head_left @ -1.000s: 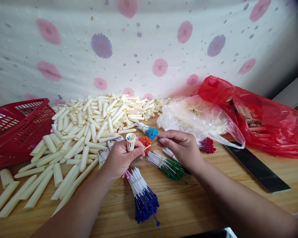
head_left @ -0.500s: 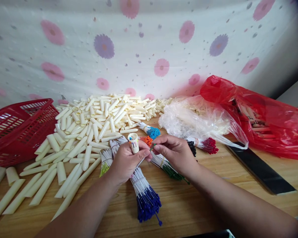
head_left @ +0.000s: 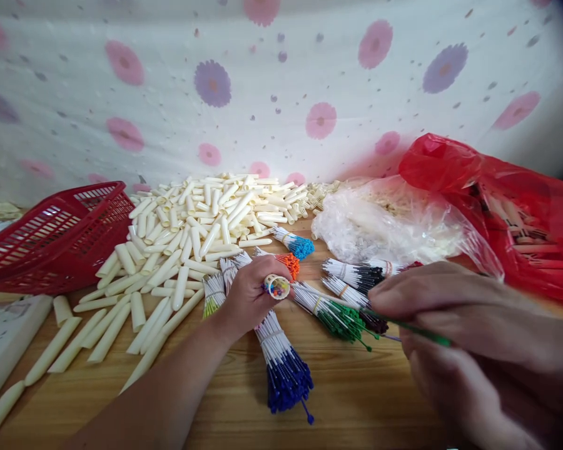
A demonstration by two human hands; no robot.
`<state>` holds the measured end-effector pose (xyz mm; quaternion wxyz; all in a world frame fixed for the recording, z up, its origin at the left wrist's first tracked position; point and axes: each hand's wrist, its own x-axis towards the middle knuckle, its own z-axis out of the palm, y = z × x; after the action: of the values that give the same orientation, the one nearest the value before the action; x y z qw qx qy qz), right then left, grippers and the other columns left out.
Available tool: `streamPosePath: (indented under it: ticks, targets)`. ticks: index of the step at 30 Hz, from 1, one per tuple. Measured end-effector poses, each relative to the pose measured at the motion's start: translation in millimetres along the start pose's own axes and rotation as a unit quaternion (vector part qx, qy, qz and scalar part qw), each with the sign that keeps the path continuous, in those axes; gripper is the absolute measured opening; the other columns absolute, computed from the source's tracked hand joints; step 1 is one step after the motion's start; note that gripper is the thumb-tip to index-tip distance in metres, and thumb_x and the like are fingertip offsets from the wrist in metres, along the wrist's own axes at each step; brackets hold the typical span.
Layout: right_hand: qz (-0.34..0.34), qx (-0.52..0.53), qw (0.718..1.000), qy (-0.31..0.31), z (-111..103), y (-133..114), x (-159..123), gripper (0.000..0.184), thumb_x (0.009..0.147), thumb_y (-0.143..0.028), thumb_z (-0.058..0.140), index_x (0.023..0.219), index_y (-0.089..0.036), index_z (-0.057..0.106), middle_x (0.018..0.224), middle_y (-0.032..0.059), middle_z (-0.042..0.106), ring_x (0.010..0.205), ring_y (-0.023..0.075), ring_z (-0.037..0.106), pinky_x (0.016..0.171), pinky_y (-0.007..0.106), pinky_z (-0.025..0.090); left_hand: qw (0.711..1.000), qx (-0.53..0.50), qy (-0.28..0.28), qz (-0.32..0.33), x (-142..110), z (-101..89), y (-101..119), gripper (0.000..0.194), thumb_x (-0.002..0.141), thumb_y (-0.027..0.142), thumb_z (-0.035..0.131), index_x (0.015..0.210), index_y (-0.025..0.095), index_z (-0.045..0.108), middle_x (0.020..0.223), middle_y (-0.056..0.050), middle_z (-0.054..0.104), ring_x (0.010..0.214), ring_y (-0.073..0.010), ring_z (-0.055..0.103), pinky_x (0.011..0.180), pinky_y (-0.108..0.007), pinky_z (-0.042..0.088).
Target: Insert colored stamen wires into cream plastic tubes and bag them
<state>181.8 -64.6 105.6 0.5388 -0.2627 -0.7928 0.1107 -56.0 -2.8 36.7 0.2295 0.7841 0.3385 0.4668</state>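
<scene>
Green stick [head_left: 417, 329] apparently in right hand [head_left: 490, 331]

We held a small, cream-coloured, hollow tube [head_left: 277, 279] in our left hand [head_left: 249, 292], its open mouth facing us, multicoloured bits inside. Our right hand [head_left: 483, 315] pinched a thin white-and-green stick [head_left: 425, 333], slanted, its white end near the tube's rim.

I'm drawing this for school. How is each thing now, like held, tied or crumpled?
Cream plastic tube: held, coloured bits inside
Left hand: closed around the tube
Thin green-and-white stick: held
Right hand: pinching the stick
Dark blue-and-white stick bundle: tied
Green-and-white stick bundle: tied
Cream plastic tube heap: loose
Red slotted plastic basket: looks tilted
Clear plastic bag: crumpled
Red see-through plastic bag: crumpled, pieces inside
</scene>
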Motion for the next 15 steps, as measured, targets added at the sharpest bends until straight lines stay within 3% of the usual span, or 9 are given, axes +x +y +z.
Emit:
streamPosePath:
  ticks: [6, 15]
  targets:
    - [-0.066, -0.022, 0.995, -0.065, 17, 1, 18, 0.013, 0.080, -0.009, 0.060, 0.088, -0.020, 0.062, 0.081, 0.0053, 0.072, 0.076, 0.0158, 0.069, 0.069, 0.023, 0.059, 0.999, 0.008, -0.030, 0.021, 0, 4.7, 0, 0.018, 0.085, 0.035, 0.059, 0.077, 0.018, 0.061, 0.070, -0.001, 0.059, 0.072, -0.0154, 0.054, 0.070, -0.030, 0.043]
    - [-0.094, -0.004, 0.994, -0.063, 24, 7, 17, 0.016, 0.079, -0.004, 0.057, 0.087, -0.017, 0.059, 0.081, 0.0082, 0.071, 0.082, 0.0145, 0.069, 0.075, 0.024, 0.057, 0.998, 0.019, -0.066, 0.014, 2, 4.3, 1, 0.025, 0.085, 0.037, 0.057, 0.069, 0.018, 0.058, 0.068, -0.002, 0.057, 0.072, -0.0159, 0.052, 0.069, -0.030, 0.041]
